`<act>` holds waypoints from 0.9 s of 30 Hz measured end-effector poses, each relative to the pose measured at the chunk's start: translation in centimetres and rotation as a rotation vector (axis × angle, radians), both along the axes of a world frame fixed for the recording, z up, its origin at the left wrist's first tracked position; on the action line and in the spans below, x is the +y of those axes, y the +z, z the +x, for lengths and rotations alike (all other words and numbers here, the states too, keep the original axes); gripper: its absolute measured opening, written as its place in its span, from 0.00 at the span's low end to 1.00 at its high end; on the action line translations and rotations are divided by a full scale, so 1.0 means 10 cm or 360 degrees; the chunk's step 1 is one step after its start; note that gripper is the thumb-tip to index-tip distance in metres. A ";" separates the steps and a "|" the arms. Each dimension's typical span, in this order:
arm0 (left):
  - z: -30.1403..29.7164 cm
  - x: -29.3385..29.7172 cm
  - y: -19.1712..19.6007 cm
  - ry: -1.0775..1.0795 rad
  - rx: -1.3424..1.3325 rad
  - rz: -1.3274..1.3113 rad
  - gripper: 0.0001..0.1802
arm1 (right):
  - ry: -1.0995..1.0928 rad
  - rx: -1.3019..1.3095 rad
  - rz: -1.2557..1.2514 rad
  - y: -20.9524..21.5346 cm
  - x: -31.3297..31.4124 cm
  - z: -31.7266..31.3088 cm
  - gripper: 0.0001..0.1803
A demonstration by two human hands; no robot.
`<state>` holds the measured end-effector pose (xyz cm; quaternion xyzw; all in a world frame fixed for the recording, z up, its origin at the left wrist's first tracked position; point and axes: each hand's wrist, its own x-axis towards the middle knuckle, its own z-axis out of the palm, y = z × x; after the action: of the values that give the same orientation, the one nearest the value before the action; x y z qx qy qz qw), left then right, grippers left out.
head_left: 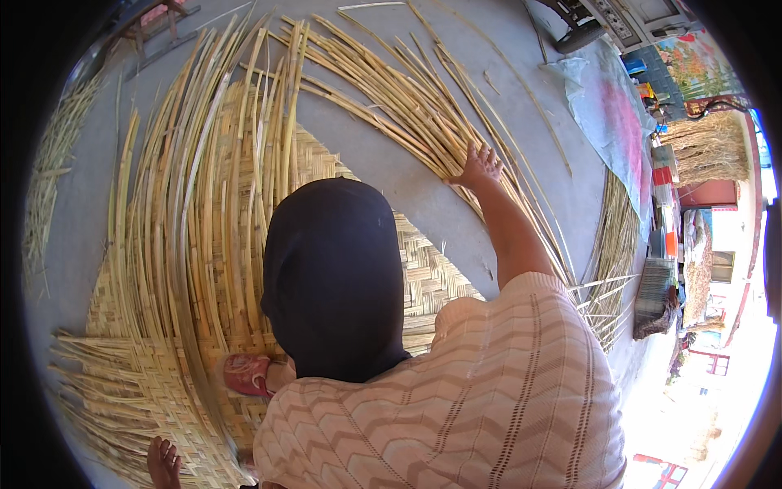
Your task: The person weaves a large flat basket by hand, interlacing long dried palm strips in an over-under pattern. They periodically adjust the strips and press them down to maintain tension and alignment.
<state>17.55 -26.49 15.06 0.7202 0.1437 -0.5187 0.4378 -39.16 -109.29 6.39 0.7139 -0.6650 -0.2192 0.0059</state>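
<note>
My right hand (482,167) reaches far forward, its fingers spread over a bundle of long, split reed strips (407,98) on the floor. It looks to be touching the strips rather than wrapped around them. At the lower left, my left hand (164,463) is held near the mat's edge, fingers slightly bent and apart, with nothing visible in it. A woven reed mat (432,269) spreads beneath me. Many loose strips (175,187) run lengthwise over its left part, and unwoven ends (94,359) stick out at the left.
My black-clothed knee (334,269) and red shoe (246,375) are over the mat. More strips (615,236) lie on the right under a plastic sheet (607,114); another pile (57,171) lies far left. A wheel (580,37) stands at the back right.
</note>
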 end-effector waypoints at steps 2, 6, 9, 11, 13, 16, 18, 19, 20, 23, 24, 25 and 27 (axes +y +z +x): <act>0.10 0.12 0.02 -0.0519 -0.0143 0.0006 0.33 | -0.0004 -0.0009 0.0112 -0.03 -0.14 -0.05 0.73; 0.25 0.36 0.09 -0.1588 -0.0785 0.0402 0.28 | -0.0087 -0.0075 0.0319 -0.12 -0.35 -0.13 0.79; 0.21 0.42 0.19 -0.1459 -0.0787 0.0496 0.26 | -0.0066 -0.0185 0.0412 -0.18 -0.46 -0.19 0.79; 0.13 0.35 0.27 -0.1241 -0.0634 0.0333 0.26 | -0.0037 -0.0226 0.0355 -0.21 -0.49 -0.23 0.78; 0.04 0.21 0.33 -0.0769 -0.0490 0.0349 0.27 | -0.0007 -0.0297 0.0301 -0.22 -0.51 -0.27 0.76; -0.04 -0.06 0.40 -0.0018 -0.0327 0.0402 0.28 | 0.0095 -0.0349 0.0249 -0.22 -0.47 -0.27 0.72; -0.07 -0.23 0.46 -0.0001 -0.0361 0.0323 0.29 | 0.0062 -0.0343 0.0217 -0.23 -0.39 -0.22 0.68; -0.11 -0.28 0.52 0.0037 -0.0357 0.0283 0.29 | 0.0024 -0.0315 0.0199 -0.22 -0.35 -0.19 0.66; -0.13 -0.36 0.53 0.0009 -0.0408 0.0295 0.28 | 0.0067 -0.0300 0.0092 -0.22 -0.24 -0.18 0.47; -0.19 -0.58 0.57 0.0036 -0.0363 0.0312 0.28 | 0.0048 -0.0294 0.0078 -0.22 0.02 0.00 0.30; -0.22 -0.65 0.57 0.0094 -0.0394 0.0262 0.26 | 0.0045 -0.0295 0.0064 -0.19 0.09 0.04 0.27; -0.27 -0.73 0.55 0.0070 -0.0550 0.0310 0.23 | 0.0047 -0.0296 0.0054 -0.17 0.17 0.09 0.24; -0.28 -0.90 0.60 -0.0019 -0.0586 0.0241 0.21 | 0.0059 -0.0296 0.0037 -0.11 0.28 0.16 0.21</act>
<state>14.77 -35.49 21.01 0.8345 0.0956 -0.3686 0.3981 -37.51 -106.53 5.31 0.7434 -0.6467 -0.1596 -0.0601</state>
